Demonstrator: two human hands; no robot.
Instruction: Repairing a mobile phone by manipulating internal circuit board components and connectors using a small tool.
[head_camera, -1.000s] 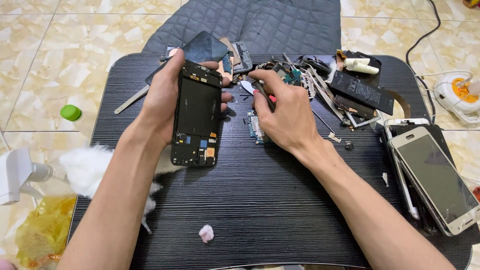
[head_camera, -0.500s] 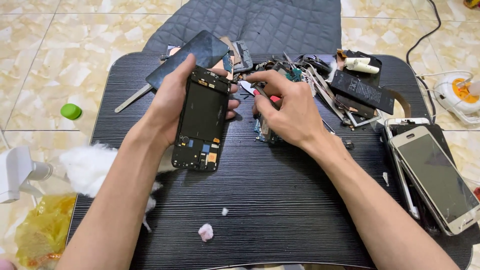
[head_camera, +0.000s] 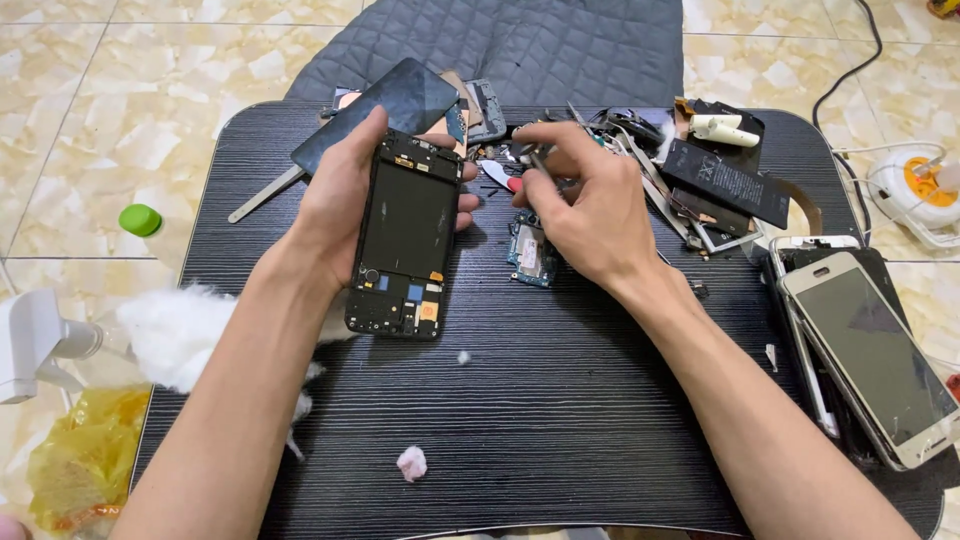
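Two hands work over a dark, wood-grained table (head_camera: 560, 440) strewn with phone parts. The left hand (head_camera: 345, 205) is closed around an opened phone frame (head_camera: 405, 235), gripping it from the left side with the thumb along its near edge and the fingertips showing past its right edge; the frame is tilted up off the table with its bare inside facing the camera, small blue and orange parts visible at its lower end. The right hand (head_camera: 590, 205) is closed in a pinch on a thin metal tool (head_camera: 535, 160), held just beside the top right corner of the frame. Beneath that hand a small green circuit board (head_camera: 528, 252) lies flat on the table, and a white and red pick (head_camera: 500, 177) lies between the two hands. Behind the frame a dark glass panel (head_camera: 385, 105) rests at a slant near the far edge, with a metal strip (head_camera: 262, 195) poking out to its left. A black battery (head_camera: 725, 180) sits in the heap of parts to the right, and a gold-edged phone (head_camera: 875, 355) lies face up at the right edge. White cotton wool (head_camera: 175, 330) hangs over the left edge, and a pink scrap (head_camera: 411, 462) lies near the front
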